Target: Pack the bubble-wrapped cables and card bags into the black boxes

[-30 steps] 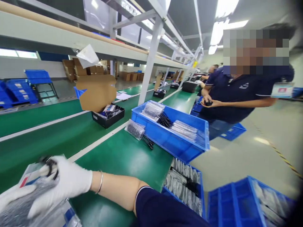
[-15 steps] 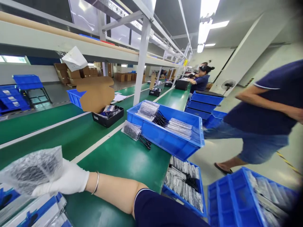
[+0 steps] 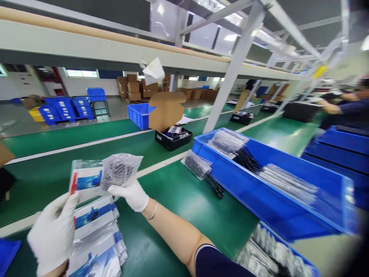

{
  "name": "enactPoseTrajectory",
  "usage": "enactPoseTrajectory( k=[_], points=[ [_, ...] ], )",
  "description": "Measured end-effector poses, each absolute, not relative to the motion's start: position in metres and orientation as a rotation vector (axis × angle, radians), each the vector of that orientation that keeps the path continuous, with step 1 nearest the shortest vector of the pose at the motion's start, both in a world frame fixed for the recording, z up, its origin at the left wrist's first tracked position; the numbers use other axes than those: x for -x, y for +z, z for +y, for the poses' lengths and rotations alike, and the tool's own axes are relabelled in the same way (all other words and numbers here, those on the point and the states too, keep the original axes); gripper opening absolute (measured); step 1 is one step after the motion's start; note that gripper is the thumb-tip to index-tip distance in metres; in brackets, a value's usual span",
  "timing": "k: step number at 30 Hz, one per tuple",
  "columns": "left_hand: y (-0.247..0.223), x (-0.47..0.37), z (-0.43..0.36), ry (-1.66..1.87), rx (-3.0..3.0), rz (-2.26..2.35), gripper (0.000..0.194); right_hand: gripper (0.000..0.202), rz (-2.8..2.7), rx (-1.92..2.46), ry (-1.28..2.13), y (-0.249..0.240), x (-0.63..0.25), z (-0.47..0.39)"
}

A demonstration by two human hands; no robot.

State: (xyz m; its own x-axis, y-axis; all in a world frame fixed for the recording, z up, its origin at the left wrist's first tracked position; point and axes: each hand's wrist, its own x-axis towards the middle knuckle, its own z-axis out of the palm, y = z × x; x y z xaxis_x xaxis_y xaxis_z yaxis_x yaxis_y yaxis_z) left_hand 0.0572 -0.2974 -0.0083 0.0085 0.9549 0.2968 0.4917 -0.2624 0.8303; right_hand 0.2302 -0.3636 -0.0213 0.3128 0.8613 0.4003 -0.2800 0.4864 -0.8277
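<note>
My right hand, in a white glove, grips a clear bubble-wrap pouch with something dark inside that I cannot make out. Beside it my left hand, also gloved, pinches the edge of a blue-and-white printed booklet in a clear plastic bag. The pouch overlaps the booklet's right side; whether they touch is unclear. Below both lies a stack of similar bagged booklets on the green work surface.
A long blue bin holds bubble-wrapped packs and black cables. Another wrapped pack lies against its left side. Behind stands a black tray with a cardboard flap. A metal post rises beyond the bin. At far right a co-worker is at the bench.
The view has swung left, and the walking person is out of frame. My left hand has come into view with a bagged booklet. My right hand still holds the bubble-wrap pouch, now beside it.
</note>
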Motion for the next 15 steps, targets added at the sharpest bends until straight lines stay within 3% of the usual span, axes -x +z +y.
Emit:
enactPoseTrajectory(
  k=[6,15],
  points=[
    [-0.004,-0.050,-0.292,1.087,-1.742,1.443,0.041,0.047,-0.966,0.775,0.870,-0.017,-0.226,-0.366],
    [-0.016,-0.068,-0.302,1.218,-1.711,1.397,0.047,0.046,-0.899,0.816,0.801,-0.023,-0.216,-0.364]
  ],
)
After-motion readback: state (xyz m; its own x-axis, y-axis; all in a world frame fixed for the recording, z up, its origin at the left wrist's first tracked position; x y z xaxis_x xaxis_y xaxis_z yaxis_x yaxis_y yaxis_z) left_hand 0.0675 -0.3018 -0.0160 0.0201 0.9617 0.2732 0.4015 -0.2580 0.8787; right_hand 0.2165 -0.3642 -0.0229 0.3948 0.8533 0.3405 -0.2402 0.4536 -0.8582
